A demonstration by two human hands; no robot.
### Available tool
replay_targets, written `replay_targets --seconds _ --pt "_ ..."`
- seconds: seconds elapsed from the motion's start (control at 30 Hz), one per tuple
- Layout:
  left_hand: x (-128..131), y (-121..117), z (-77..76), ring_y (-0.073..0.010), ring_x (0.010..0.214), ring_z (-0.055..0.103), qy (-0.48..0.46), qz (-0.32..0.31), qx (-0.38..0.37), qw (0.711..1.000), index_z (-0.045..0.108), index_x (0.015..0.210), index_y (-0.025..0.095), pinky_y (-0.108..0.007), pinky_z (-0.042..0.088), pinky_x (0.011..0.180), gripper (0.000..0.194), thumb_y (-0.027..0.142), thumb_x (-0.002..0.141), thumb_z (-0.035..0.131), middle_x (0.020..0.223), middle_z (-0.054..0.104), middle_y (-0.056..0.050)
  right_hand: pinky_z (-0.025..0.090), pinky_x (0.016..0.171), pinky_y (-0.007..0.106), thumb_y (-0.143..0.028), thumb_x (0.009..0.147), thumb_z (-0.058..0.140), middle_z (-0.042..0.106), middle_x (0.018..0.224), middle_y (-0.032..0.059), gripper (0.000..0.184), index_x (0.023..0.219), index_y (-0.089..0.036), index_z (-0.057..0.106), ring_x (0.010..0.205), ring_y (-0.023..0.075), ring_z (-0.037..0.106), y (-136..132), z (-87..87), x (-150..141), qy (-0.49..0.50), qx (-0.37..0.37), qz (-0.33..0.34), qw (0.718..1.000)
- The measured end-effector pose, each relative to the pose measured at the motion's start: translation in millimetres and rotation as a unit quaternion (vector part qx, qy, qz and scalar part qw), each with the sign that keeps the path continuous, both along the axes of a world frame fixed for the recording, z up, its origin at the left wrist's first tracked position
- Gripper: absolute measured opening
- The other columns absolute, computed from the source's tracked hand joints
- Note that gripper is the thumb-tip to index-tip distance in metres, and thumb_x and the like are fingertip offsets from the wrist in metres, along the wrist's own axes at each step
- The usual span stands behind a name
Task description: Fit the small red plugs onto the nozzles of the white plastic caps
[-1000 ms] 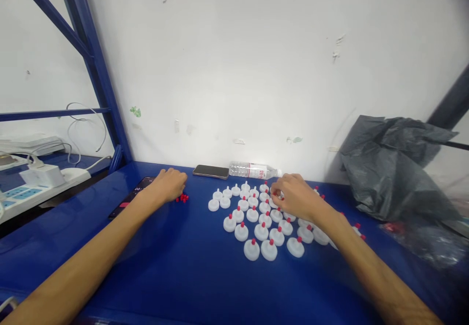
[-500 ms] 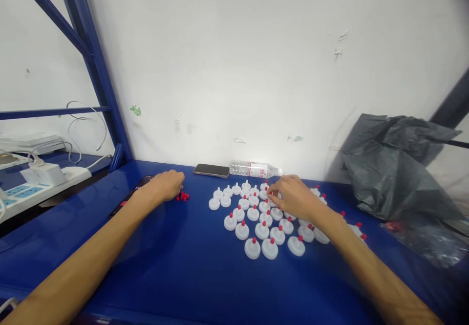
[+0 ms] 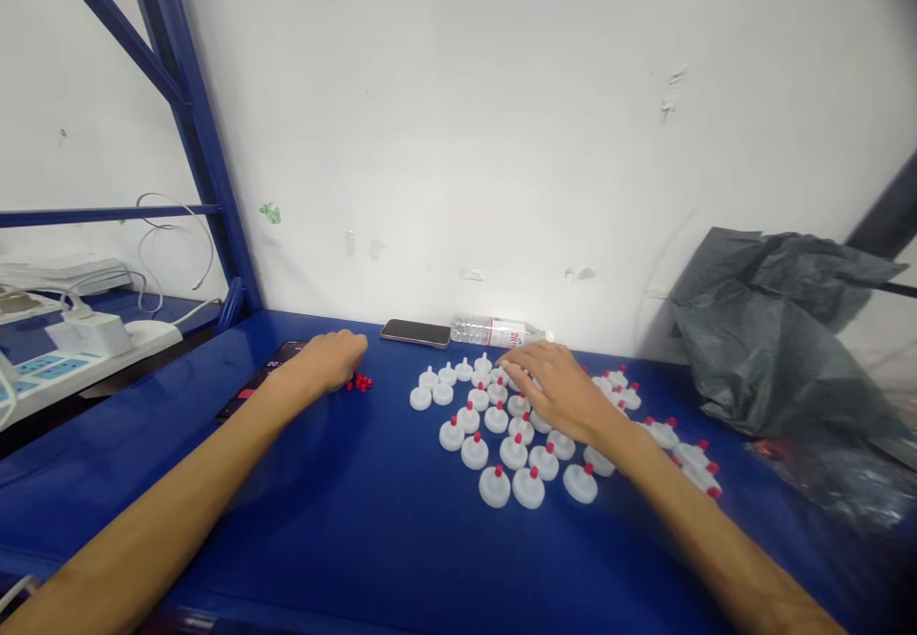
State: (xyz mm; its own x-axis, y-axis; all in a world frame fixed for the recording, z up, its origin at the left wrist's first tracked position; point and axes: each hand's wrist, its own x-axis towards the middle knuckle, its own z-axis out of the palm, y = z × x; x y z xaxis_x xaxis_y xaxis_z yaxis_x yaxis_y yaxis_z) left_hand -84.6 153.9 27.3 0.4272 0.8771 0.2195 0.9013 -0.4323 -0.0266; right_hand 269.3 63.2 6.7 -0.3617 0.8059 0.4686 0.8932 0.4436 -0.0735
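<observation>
My left hand point(image 3: 331, 360) is at the left of the blue table, its fingers curled in beside a small pile of red caps point(image 3: 363, 383). Whatever it may hold is hidden by the hand. Over the back of a group of white round nozzle lids point(image 3: 494, 487), my right hand point(image 3: 548, 382) reaches left with its fingers stretched and its thumb apart. No object shows between them, and several lids lie hidden beneath. Most lids carry a red cap on the spout. Several at the back left, such as this white lid point(image 3: 420, 397), have bare spouts.
A phone point(image 3: 415, 333) and a clear plastic bottle point(image 3: 501, 331) lie along the wall. Another phone point(image 3: 236, 404) is partly under my left forearm. Grey plastic bags point(image 3: 780, 329) stand at the right; a power strip point(image 3: 64, 368) is at the far left.
My right hand has shifted slightly left across the lids, and its pinched fingers have spread. My left hand stays beside the red caps. The view has moved slightly.
</observation>
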Motion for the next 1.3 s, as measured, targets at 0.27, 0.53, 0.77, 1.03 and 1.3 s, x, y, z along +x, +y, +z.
replay_targets --seconds 0.27,0.53,0.77,1.03,1.3 --pt "23 -8 11.0 -0.0231 0.09 0.068 0.074 0.0 0.047 0.996 0.072 0.103 0.013 -0.031 0.04 0.074 0.036 0.001 0.1 0.038 0.101 0.075 -0.014 0.044 0.118 0.064 -0.049 0.112 0.025 0.076 0.137 0.0094 0.059 0.123 -0.023 0.078 0.141 0.0347 0.06 2 -15.6 -3 -0.005 -0.076 -0.02 0.997" --pt "48 -18 4.0 -0.0263 0.117 0.067 0.027 -0.132 0.091 0.987 0.067 0.135 0.023 -0.031 0.049 0.077 0.04 0.014 0.108 0.039 0.132 0.072 -0.012 0.041 0.121 0.062 -0.041 0.107 0.052 0.079 0.125 0.0102 0.03 0.119 -0.022 0.073 0.126 0.0302 0.069 -1 -2.5 -5 0.036 0.024 0.015 0.999" --pt "64 -33 -14.2 -0.0241 0.108 0.071 -0.11 -0.298 0.122 0.94 0.073 0.128 0.024 -0.032 0.056 0.082 0.037 0.018 0.108 0.042 0.121 0.077 -0.01 0.06 0.086 0.038 -0.02 0.106 0.053 0.078 0.111 0.0062 0.014 0.112 -0.024 0.065 0.096 0.0222 0.075 -14 -3.8 -31 0.038 0.084 0.146 0.985" --pt "74 -30 -32.9 -0.018 0.094 0.076 -0.173 -0.411 0.234 0.864 0.074 0.122 0.019 -0.027 0.062 0.077 0.031 0.01 0.105 0.049 0.108 0.081 -0.007 0.059 0.08 0.036 -0.019 0.103 0.057 0.075 0.095 0.0027 0.006 0.106 -0.024 0.057 0.085 0.0205 0.073 -17 -7.7 -38 0.041 0.117 0.173 0.977" --pt "71 -36 -19.8 -0.0153 0.094 0.076 -0.201 -0.41 0.238 0.857 0.074 0.119 0.02 -0.024 0.061 0.078 0.022 0.015 0.106 0.056 0.107 0.081 -0.006 0.062 0.087 0.042 -0.019 0.104 0.053 0.08 0.109 0.0079 0.009 0.108 -0.024 0.059 0.098 0.0243 0.076 -16 -10.2 -37 0.037 0.112 0.169 0.979"
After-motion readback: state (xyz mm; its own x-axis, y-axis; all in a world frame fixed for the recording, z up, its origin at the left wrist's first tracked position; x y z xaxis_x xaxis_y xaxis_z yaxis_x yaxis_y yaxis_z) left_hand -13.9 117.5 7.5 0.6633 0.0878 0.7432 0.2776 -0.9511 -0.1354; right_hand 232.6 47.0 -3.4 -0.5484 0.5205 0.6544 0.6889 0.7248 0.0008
